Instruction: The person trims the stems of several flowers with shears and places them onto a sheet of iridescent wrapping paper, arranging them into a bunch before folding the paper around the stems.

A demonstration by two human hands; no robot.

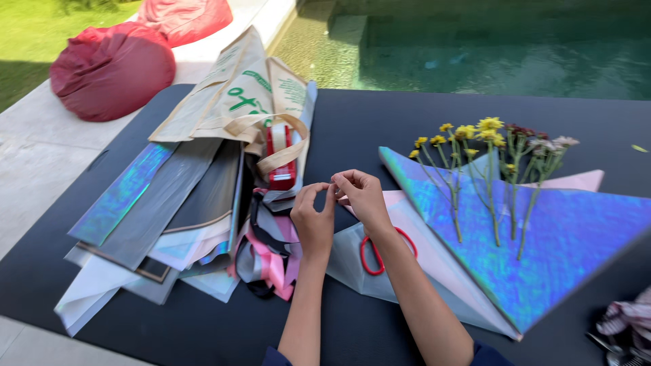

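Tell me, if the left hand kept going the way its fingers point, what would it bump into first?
Probably the red tape dispenser just beyond the left hand, under the paper bag's handle; depth is hard to judge.

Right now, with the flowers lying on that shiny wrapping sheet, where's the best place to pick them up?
Probably by the bare lower stems, coming from the near side. The yellow heads point away toward the pool and the stem ends face you, so a grip there should spare the blooms.

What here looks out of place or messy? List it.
The sheets of wrapping paper on the left lie in an untidy fan, with corners hanging over the table edge. The red scissors are partly buried under paper. One stray leaf lies alone at far right. The flowers look neatly laid.
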